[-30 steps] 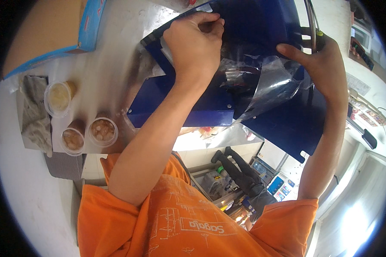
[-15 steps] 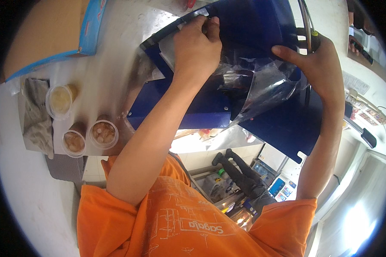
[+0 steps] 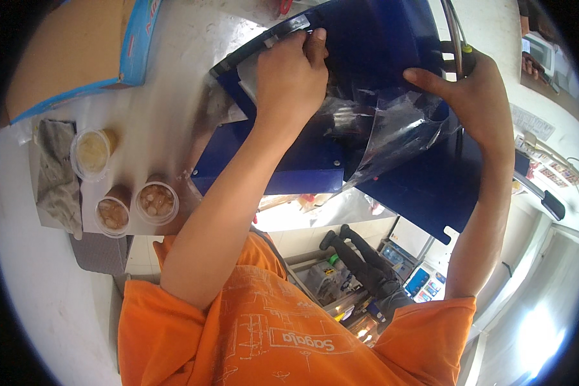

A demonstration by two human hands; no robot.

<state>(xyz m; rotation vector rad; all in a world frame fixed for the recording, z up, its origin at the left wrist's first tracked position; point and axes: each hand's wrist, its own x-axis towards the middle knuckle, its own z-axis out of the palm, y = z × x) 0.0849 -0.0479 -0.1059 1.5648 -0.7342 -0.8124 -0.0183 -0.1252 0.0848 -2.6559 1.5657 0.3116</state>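
Note:
A large dark blue metal casing [image 3: 270, 161] with angled panels spans the bench in front of me. At its far left edge, along a black strip [image 3: 251, 53], my left hand [image 3: 291, 80] is closed, fingers curled and thumb raised against them; what they pinch is hidden. My right hand [image 3: 479, 93] wraps the casing's right side, thumb over the face and the other fingers partly out of sight. By those fingers are a thin rod [image 3: 455, 38] and a dark piece with a yellow-green tip [image 3: 467, 49]. Crumpled clear plastic film [image 3: 395, 128] lies across the casing between my hands.
Three plastic cups [image 3: 156, 202] with drinks stand at the left beside a grey cloth [image 3: 56, 167]. A cardboard box [image 3: 71, 51] with blue sides sits at the far left. Below the bench edge, another person's dark-clothed legs [image 3: 367, 267] show. A hand is partly visible at far right.
My left hand has shifted slightly down and left, baring more of the black strip and a shiny patch on it. My right hand keeps its hold on the casing.

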